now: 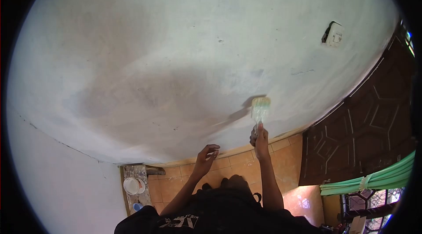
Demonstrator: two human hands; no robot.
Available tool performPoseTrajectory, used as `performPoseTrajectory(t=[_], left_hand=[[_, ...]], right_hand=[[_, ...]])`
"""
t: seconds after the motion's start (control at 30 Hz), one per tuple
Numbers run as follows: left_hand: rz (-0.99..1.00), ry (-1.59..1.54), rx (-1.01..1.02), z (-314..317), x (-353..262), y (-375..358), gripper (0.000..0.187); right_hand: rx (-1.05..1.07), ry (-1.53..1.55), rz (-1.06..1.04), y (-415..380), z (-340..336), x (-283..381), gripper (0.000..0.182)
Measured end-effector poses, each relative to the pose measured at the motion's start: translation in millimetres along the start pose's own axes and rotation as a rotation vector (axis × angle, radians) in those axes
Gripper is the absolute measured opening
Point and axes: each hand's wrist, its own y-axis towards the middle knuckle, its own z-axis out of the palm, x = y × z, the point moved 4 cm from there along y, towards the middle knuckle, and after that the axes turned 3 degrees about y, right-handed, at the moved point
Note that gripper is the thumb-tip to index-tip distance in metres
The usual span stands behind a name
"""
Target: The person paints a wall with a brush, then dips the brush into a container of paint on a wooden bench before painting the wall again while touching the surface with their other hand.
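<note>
My right hand (260, 139) is closed round the handle of a wide paint brush (261, 108), whose pale bristles point up at the wall (211, 71). The brush casts a shadow on the wall to its left; whether the bristles touch the surface I cannot tell. Lower and to the left, my left hand (206, 155) is raised near the foot of the wall, fingers curved and apart, holding nothing. The wall is pale green and white with patchy grey areas and small marks.
A dark carved wooden door (360, 119) and a green curtain (373, 175) are at the right. A loose switch plate (335, 34) sits on the wall. At lower left, a stained bench (143, 197) bears white tubs (131, 185). Orange tiles (241, 168) cover the floor.
</note>
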Motion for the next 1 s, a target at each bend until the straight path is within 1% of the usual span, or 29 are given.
performPoseTrajectory(t=[0.1, 0.17, 0.2, 0.3, 0.43, 0.5, 0.53, 0.63, 0.7, 0.73, 0.83, 0.87, 0.93, 0.97, 1.0], left_hand=[[-0.007, -0.013, 0.054, 10.6, 4.4, -2.7, 0.019], [-0.011, -0.023, 0.090, 16.1, 2.6, -2.8, 0.019], [-0.015, -0.030, 0.107, 20.3, 0.3, -0.9, 0.019], [0.026, -0.001, 0.111, 30.7, -2.7, 8.3, 0.018], [0.064, 0.036, 0.042, 47.2, -16.4, 25.2, 0.018], [0.037, 0.021, 0.005, 57.1, -10.3, 28.3, 0.018], [0.033, 0.014, -0.014, 63.2, -11.6, 37.7, 0.018], [0.030, -0.005, 0.001, 89.7, -14.8, 49.5, 0.019], [0.030, 0.006, 0.030, 108.7, -18.3, 59.1, 0.019], [0.031, 0.009, 0.043, 118.4, -20.7, 64.9, 0.019], [0.053, 0.020, 0.055, 142.3, -30.0, 79.0, 0.019], [0.064, 0.024, 0.057, 148.3, -30.4, 82.9, 0.019], [0.092, 0.024, 0.052, 162.7, -30.6, 91.8, 0.019], [0.077, 0.026, 0.044, 168.6, -31.1, 95.0, 0.019], [0.066, 0.030, 0.035, 173.6, -33.1, 98.7, 0.019]], right_hand=[[-0.117, -0.058, -0.192, 21.9, 0.3, 65.0, 0.045], [-0.069, -0.015, -0.232, 38.9, 1.4, 107.8, 0.047], [-0.053, -0.020, -0.225, 49.3, -4.2, 112.1, 0.047], [-0.022, -0.039, -0.187, 70.3, -23.7, 97.7, 0.047], [-0.010, -0.019, -0.105, 48.0, -53.0, 23.3, 0.046], [0.005, 0.019, -0.034, 30.8, -59.1, 26.3, 0.045], [0.016, 0.038, -0.006, 31.5, -58.9, 41.8, 0.044], [-0.003, -0.037, -0.227, 54.8, -57.0, 122.0, 0.043], [0.042, -0.048, -0.273, 73.3, -59.6, 165.9, 0.042], [0.051, -0.061, -0.280, 88.3, -69.3, 170.0, 0.043], [0.034, -0.141, -0.289, 106.9, -97.7, 128.5, 0.045], [0.111, -0.144, -0.264, 102.3, -108.2, 109.6, 0.045], [0.103, -0.042, -0.125, 83.5, -120.7, 79.6, 0.042], [0.121, 0.033, -0.023, 70.7, -121.8, 77.9, 0.040], [0.141, 0.032, -0.028, 69.0, -124.2, 84.7, 0.040]])
